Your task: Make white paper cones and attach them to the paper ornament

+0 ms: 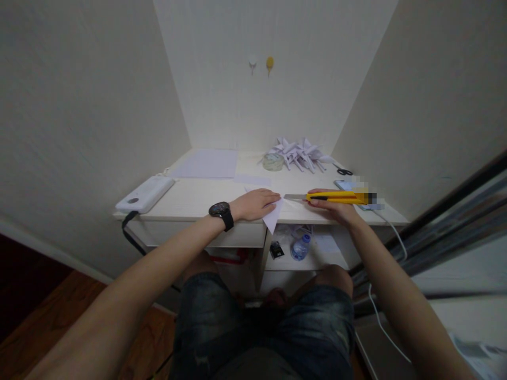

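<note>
Left hand (256,204): flat, fingers spread, pressing down on the folded white paper (273,215) at the desk's front edge; a black watch (222,213) sits on the wrist.
Right hand (335,207): closed around a yellow utility knife (336,197), blade out and pointing at the paper just beside the left fingertips.
Paper: one corner hangs over the desk (198,198) edge.
Beyond the hands: folded paper cranes (301,153), scissors (344,171), flat sheets (208,163).
Left of the left hand: white power bank (144,194).
</note>
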`<state>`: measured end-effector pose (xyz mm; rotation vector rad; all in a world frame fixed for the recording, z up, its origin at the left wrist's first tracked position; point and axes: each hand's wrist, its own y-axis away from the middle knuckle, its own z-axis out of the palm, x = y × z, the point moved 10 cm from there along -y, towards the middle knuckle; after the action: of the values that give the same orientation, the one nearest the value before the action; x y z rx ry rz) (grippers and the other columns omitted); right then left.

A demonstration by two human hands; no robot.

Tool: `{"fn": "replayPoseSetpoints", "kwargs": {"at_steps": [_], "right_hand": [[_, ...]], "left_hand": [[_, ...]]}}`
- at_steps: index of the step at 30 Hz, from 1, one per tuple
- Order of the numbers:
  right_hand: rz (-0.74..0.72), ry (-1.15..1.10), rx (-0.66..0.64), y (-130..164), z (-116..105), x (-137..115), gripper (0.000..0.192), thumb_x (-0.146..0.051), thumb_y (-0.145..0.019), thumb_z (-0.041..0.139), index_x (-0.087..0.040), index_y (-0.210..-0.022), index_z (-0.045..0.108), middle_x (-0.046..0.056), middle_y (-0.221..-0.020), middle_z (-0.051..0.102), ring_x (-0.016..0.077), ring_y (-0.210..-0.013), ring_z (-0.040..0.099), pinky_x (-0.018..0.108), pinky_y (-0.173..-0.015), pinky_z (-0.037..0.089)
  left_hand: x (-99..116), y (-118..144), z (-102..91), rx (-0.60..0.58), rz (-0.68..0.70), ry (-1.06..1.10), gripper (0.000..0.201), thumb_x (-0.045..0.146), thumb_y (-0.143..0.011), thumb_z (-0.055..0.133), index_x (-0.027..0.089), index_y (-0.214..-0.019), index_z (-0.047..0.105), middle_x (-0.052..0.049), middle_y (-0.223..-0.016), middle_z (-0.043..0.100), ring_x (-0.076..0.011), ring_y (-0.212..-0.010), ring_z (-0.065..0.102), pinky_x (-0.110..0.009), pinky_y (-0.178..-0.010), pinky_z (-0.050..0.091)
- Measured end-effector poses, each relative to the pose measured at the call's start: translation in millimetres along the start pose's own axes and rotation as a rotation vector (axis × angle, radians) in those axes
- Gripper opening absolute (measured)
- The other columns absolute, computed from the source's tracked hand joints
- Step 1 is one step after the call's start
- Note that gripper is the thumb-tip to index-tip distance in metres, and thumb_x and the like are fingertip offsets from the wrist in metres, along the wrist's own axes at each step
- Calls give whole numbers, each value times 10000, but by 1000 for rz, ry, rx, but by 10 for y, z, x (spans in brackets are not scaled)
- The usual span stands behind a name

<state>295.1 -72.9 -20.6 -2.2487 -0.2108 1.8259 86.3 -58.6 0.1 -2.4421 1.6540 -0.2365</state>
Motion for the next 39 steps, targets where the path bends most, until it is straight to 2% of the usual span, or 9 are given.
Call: {"fn": "replayPoseSetpoints", "kwargs": {"at_steps": [14, 21, 25, 29, 32, 34, 36, 37, 39], "right_hand": [[47, -60, -23, -6, -17, 52, 460, -406, -616, 878, -252, -1027, 741, 15, -1056, 753, 264, -1085, 674, 430, -1068, 461], [43, -119, 2, 18, -6, 59, 435, -363, -606, 892, -260, -1003, 746, 4, -1050, 752, 248, -1077, 677, 421, -1096, 441], [55, -273, 57, 38, -8, 3, 449, -361, -568, 910, -251, -970, 744, -1, -959, 756, 226, -972, 709, 422, -1051, 498], [35, -392, 157, 19, -88, -29, 435, -382, -555, 911, -237, -926, 735, -2, -905, 743, 214, -903, 726, 397, -999, 551], [30, -393, 203, -11, -147, -13, 416, -425, -610, 879, -220, -927, 707, 25, -876, 744, 231, -857, 739, 409, -929, 593], [23, -376, 228, -26, -188, -8, 410, -482, -657, 835, -210, -922, 681, 45, -836, 741, 250, -821, 745, 424, -858, 616], [8, -352, 249, -34, -229, -18, 408, -563, -719, 747, -207, -895, 654, 58, -786, 729, 266, -783, 746, 436, -780, 625], [-5, -341, 260, -35, -252, -32, 410, -599, -753, 684, -209, -874, 639, 62, -764, 721, 269, -763, 743, 436, -740, 624], [-44, -325, 300, -26, -312, -71, 409, -627, -794, 570, -221, -825, 606, 58, -729, 702, 254, -702, 724, 409, -648, 613]], "left_hand": [[-22, 23, 3, -7, -21, 13, 510, 349, -1025, 325, 82, -1421, 505, -134, -1464, 522, -217, -1373, 452, -355, -1177, 284], [-16, 100, -95, 36, -43, 47, 471, 308, -1005, 379, 108, -1409, 513, -132, -1469, 517, -206, -1367, 462, -352, -1160, 330], [-53, 117, -161, 109, -39, 58, 438, 202, -952, 427, 100, -1359, 552, -133, -1415, 568, -219, -1338, 490, -396, -1160, 346], [-76, 198, -345, 273, -102, 31, 409, 196, -930, 446, 124, -1308, 584, -132, -1375, 599, -237, -1302, 522, -448, -1122, 397], [140, 307, -401, 257, -84, -22, 433, 382, -972, 449, 126, -1283, 607, -153, -1357, 609, -271, -1299, 527, -465, -1118, 392], [366, 399, -368, 181, -37, -72, 553, 558, -944, 471, 165, -1312, 598, -151, -1435, 545, -313, -1368, 456, -504, -1150, 333], [524, 501, -305, 106, -33, -119, 749, 712, -836, 539, 205, -1388, 539, -162, -1503, 466, -385, -1391, 410, -576, -1144, 300], [576, 548, -264, 72, -32, -134, 810, 738, -799, 565, 222, -1421, 505, -161, -1522, 440, -411, -1398, 391, -595, -1136, 299], [616, 625, -171, 21, -30, -157, 737, 642, -851, 585, 234, -1451, 464, -144, -1519, 449, -403, -1384, 416, -580, -1121, 334]]}}
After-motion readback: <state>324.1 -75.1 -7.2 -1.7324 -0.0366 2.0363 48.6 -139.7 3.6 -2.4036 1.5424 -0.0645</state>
